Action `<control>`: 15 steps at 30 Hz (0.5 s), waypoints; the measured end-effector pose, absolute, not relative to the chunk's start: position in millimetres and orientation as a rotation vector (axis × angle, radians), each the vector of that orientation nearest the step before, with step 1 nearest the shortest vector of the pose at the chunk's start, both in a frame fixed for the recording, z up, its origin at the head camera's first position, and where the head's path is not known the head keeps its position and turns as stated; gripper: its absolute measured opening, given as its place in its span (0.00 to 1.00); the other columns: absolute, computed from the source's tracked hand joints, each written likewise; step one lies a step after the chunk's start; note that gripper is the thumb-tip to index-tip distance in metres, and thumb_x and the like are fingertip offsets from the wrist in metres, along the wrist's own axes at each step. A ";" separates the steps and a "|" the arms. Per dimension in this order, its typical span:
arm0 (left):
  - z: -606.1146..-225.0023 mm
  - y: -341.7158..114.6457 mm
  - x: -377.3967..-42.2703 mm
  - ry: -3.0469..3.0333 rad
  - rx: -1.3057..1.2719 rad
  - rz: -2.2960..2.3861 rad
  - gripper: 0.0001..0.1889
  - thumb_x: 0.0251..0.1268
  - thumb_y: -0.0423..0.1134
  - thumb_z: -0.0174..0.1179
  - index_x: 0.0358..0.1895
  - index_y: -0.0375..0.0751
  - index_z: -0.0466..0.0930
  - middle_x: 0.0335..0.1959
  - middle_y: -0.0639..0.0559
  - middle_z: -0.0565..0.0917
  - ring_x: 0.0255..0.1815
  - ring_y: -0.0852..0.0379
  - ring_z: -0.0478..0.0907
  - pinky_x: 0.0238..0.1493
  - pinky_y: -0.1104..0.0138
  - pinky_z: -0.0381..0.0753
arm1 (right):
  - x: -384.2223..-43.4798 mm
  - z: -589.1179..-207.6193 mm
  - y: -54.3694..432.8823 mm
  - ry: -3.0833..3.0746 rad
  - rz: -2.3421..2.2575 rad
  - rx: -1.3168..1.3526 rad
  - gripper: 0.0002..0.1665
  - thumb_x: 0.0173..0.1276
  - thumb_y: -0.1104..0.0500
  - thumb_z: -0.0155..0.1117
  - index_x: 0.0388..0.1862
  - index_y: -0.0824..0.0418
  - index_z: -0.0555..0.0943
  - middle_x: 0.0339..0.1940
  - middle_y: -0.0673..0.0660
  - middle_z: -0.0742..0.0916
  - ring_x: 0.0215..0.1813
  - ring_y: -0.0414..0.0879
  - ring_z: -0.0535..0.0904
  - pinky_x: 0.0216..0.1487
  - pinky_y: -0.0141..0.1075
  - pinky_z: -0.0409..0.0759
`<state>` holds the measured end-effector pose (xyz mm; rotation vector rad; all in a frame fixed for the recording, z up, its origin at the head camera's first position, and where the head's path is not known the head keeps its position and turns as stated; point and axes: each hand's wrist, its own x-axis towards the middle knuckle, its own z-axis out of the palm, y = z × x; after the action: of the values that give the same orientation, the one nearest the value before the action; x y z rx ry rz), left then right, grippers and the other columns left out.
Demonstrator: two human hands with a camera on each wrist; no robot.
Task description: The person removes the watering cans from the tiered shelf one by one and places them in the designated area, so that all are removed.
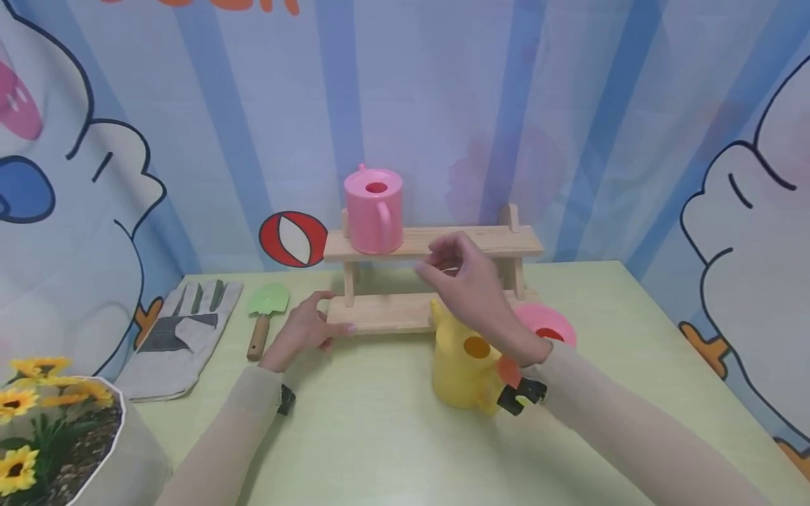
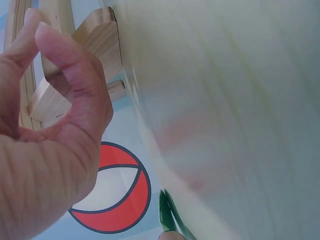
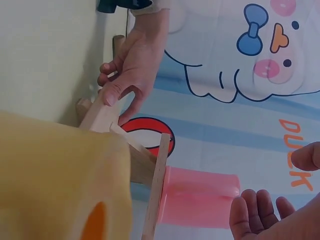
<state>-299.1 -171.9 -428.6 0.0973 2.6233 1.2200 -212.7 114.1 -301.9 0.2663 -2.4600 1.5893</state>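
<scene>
My left hand (image 1: 306,323) grips the left end of the lower board of a two-tier wooden stand (image 1: 392,313), thumb at the front and fingers behind. In the right wrist view, the same left hand (image 3: 132,70) spans the board's end. Above the lower board, in front of the upper one, hovers my right hand (image 1: 471,284), fingers loosely bent and holding nothing. A pink watering can (image 1: 363,218) stands upright on the upper board's left part. Under my right forearm a yellow watering can (image 1: 452,365) stands on the table, and a second pink can (image 1: 553,316) is partly hidden behind the wrist.
A green trowel (image 1: 258,334) with a wooden handle and grey work gloves (image 1: 171,351) lie left of the stand. At the near left stands a white pot (image 1: 129,450) of yellow flowers. A printed cloth (image 1: 418,84) hangs behind the table.
</scene>
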 end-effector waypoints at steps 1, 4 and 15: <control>-428.8 -171.8 -299.6 2.624 0.097 1.217 0.48 0.69 0.50 0.76 0.84 0.41 0.59 0.24 0.51 0.80 0.23 0.57 0.77 0.39 0.63 0.74 | -217.1 -300.1 111.2 -2.461 1.592 0.258 0.22 0.76 0.55 0.71 0.63 0.61 0.78 0.55 0.60 0.88 0.59 0.55 0.86 0.68 0.49 0.84; -429.1 -171.1 -300.6 2.615 0.088 1.214 0.48 0.70 0.50 0.76 0.85 0.42 0.59 0.24 0.51 0.80 0.23 0.56 0.77 0.40 0.62 0.73 | -228.9 -296.0 103.4 -2.470 1.599 0.239 0.24 0.75 0.53 0.71 0.63 0.61 0.78 0.56 0.60 0.88 0.60 0.55 0.86 0.67 0.49 0.84; -429.5 -173.4 -300.7 2.599 0.073 1.221 0.48 0.68 0.49 0.77 0.85 0.44 0.58 0.25 0.51 0.81 0.23 0.56 0.77 0.40 0.62 0.73 | -272.7 -286.0 74.9 -2.497 1.588 0.180 0.24 0.75 0.53 0.71 0.62 0.62 0.76 0.55 0.59 0.85 0.58 0.53 0.82 0.60 0.44 0.82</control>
<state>-300.7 -173.4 -429.5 0.0733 2.5987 1.2210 -272.7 74.9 -286.0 0.1796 -2.4968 1.5884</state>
